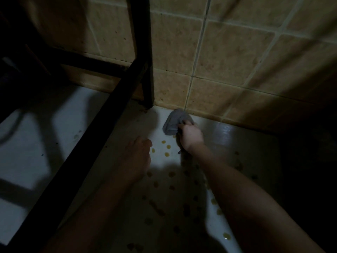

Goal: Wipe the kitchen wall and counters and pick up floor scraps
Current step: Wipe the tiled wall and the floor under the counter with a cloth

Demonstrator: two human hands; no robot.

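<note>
Head view: right hand (190, 136) grips a crumpled grey cloth (171, 123) on the white floor (27, 152), just right of the black metal rack leg (146, 70). Left hand (138, 156), fingers straight and relaxed, reaches below that leg, beside small yellow scraps (166, 154). A tan tiled wall (228, 61) stands behind the leg.

Dim, slightly blurred view. Light reaches the beige tiled wall (228, 52) beyond the right hand (191, 136); the left hand (138, 156) lies in shadow; corners fade to black.
</note>
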